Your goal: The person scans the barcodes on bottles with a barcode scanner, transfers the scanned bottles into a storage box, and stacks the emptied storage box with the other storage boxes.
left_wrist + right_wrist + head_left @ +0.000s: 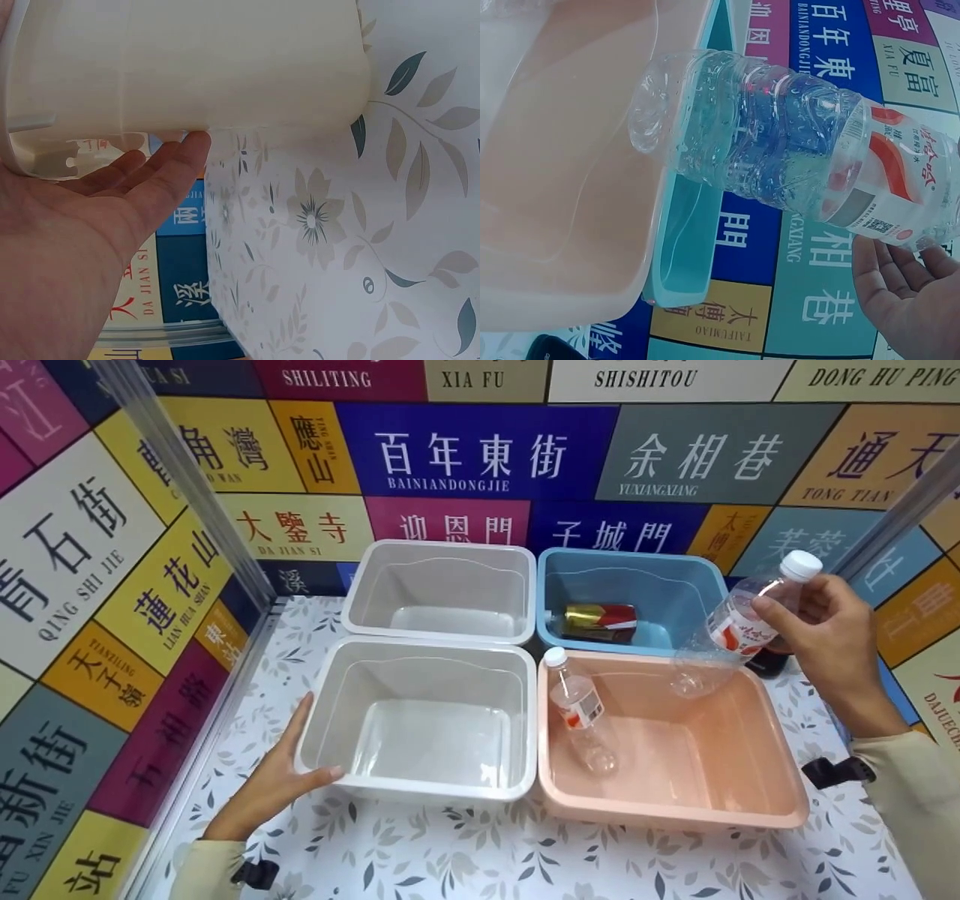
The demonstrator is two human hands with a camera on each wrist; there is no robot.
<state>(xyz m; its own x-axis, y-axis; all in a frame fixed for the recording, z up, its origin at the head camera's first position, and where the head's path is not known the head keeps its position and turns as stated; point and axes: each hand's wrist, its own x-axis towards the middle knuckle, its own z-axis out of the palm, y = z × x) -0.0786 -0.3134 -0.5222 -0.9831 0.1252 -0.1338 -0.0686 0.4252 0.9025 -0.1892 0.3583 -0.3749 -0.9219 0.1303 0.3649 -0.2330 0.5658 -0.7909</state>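
My right hand (829, 634) holds a clear plastic bottle (739, 622) by its upper part, below the white cap. The bottle tilts, its base over the back right of the peach bin (675, 812). In the right wrist view the bottle (780, 135) has a white and red label. A second clear bottle (581, 701) leans inside the peach bin at its left. My left hand (274, 772) rests at the left side of the front grey-white bin (420, 791), thumb near its rim. The left wrist view shows the fingers (169, 176) stretched out against its outer wall.
Behind stand another grey-white bin (442, 639) and a blue bin (630, 556). Inside the blue one lies a gold and red cylindrical thing (600, 619). Something black (769, 664) sits behind the peach bin. Sign-printed walls (480, 450) enclose the leaf-patterned table (450, 855).
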